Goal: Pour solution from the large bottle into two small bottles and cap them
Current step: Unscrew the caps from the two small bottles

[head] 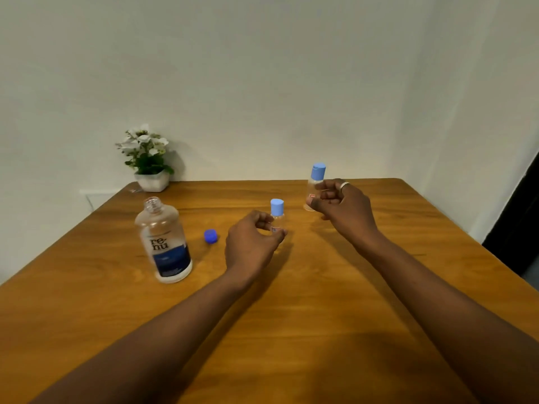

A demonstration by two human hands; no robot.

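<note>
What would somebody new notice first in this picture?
Two hands at mid-table: the left hand and right hand each grip a small bottle with a light blue cap. To the left, the large bottle stands open, its dark blue cap lying beside it.

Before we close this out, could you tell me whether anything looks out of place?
Only the large bottle: it stands uncapped, its dark blue cap loose on the table beside it. Both small bottles are capped; no spill visible.
</note>
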